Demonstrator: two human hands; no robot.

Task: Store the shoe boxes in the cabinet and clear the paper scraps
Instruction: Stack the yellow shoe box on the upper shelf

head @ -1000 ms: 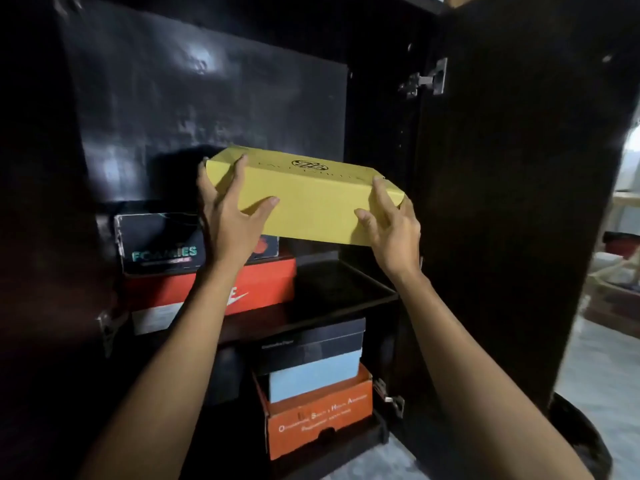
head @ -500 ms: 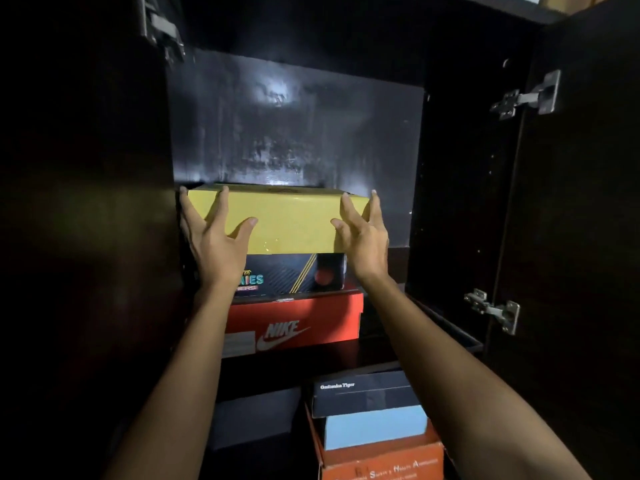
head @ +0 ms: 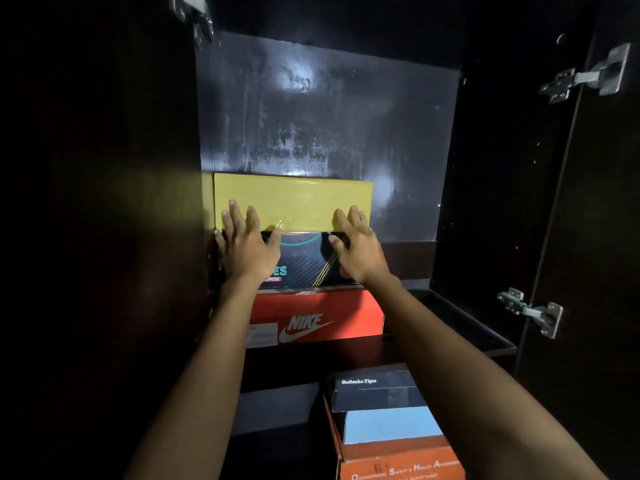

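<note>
A yellow shoe box lies on top of a black printed shoe box, which rests on a red Nike box. The stack stands at the left of the upper shelf of a dark cabinet. My left hand is flat against the front of the yellow and black boxes near their left end, fingers spread. My right hand is pressed flat near their right end. Neither hand wraps around a box. No paper scraps are in view.
Below the shelf, a dark Onitsuka Tiger box and a light blue box sit on an orange box. The open right door carries two metal hinges. The shelf right of the stack is bare.
The yellow box went from being held in the air to lying on the black box. My hands let go of its ends and now lie flat on its front.
</note>
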